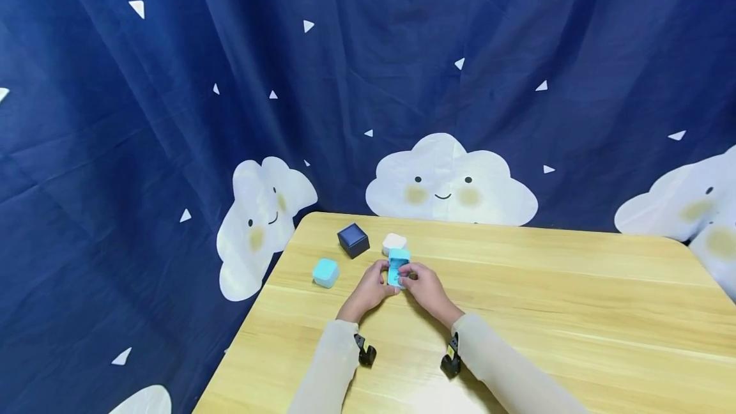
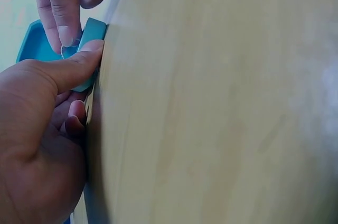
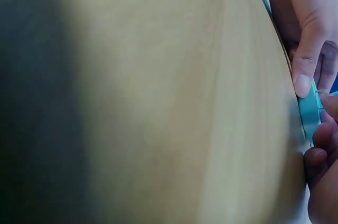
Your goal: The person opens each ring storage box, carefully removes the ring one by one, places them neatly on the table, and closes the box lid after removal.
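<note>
In the head view a small turquoise ring box (image 1: 398, 254) stands on the table with its lid raised. My left hand (image 1: 368, 289) grips it from the left, the thumb lying along its front edge. From the right my right hand (image 1: 427, 287) reaches in, thumb and finger pinching a thin silvery ring (image 2: 62, 51) at the box's cushion. The left wrist view shows this ring as a fine curved band below the right fingertips; most of it is hidden by them.
Left of the hands sits a closed turquoise box (image 1: 326, 273). Behind it stands a dark navy box (image 1: 353, 240), and a white box (image 1: 394, 243) is just beyond the ring box. The wooden table (image 1: 552, 299) extends far to the right; a dark blue curtain (image 1: 345, 82) hangs behind.
</note>
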A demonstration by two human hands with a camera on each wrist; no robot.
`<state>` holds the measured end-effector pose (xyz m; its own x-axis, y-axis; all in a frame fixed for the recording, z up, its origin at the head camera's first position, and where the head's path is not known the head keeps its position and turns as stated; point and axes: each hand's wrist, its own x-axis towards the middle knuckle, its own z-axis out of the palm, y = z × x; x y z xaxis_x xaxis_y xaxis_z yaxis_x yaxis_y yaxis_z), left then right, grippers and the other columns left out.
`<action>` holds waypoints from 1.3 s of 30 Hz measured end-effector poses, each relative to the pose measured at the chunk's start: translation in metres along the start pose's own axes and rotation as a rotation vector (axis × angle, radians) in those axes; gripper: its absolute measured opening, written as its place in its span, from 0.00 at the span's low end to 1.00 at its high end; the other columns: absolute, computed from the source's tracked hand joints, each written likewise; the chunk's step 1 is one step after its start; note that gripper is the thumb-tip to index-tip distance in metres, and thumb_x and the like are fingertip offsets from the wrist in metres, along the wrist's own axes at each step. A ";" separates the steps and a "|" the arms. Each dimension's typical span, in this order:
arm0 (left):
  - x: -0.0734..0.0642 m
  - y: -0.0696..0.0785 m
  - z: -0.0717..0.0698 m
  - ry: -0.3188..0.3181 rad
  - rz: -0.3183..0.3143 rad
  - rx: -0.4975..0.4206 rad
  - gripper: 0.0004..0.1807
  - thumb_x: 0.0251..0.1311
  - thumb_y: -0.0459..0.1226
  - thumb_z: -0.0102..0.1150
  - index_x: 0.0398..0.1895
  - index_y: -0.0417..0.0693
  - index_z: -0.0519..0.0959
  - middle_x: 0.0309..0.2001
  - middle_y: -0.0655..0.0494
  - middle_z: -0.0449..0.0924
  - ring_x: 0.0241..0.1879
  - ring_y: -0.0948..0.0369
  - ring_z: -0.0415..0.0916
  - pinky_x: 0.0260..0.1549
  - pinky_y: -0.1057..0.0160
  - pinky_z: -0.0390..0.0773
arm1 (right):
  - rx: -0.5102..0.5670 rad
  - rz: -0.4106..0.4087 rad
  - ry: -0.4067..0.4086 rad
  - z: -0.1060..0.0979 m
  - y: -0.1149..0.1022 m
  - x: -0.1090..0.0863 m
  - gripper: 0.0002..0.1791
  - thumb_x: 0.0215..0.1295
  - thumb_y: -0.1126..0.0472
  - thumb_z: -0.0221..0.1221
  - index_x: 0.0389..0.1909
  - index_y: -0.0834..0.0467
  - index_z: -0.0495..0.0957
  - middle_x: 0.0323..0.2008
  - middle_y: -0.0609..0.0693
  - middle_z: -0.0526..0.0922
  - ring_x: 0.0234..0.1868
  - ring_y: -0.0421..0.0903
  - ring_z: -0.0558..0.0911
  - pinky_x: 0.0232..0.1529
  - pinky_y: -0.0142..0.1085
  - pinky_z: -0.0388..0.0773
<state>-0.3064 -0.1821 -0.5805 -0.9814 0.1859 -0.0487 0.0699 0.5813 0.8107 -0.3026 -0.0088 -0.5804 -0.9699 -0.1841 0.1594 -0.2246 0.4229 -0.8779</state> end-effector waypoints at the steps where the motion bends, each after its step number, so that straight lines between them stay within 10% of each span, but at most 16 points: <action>1: 0.001 0.000 0.000 0.000 0.005 0.001 0.33 0.58 0.36 0.71 0.66 0.41 0.69 0.44 0.50 0.71 0.40 0.57 0.65 0.36 0.62 0.67 | 0.005 0.006 0.002 0.000 0.000 0.001 0.06 0.64 0.66 0.66 0.41 0.58 0.85 0.42 0.52 0.85 0.43 0.46 0.79 0.44 0.39 0.76; 39: 0.002 0.002 0.002 0.005 -0.008 0.002 0.30 0.58 0.34 0.71 0.63 0.41 0.70 0.43 0.52 0.70 0.39 0.58 0.64 0.36 0.63 0.66 | 0.133 0.073 0.049 0.006 0.004 0.005 0.05 0.66 0.72 0.61 0.35 0.62 0.84 0.37 0.54 0.86 0.42 0.47 0.80 0.44 0.36 0.76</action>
<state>-0.3076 -0.1790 -0.5799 -0.9827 0.1774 -0.0524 0.0623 0.5844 0.8091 -0.3074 -0.0133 -0.5860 -0.9873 -0.1122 0.1125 -0.1425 0.3114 -0.9395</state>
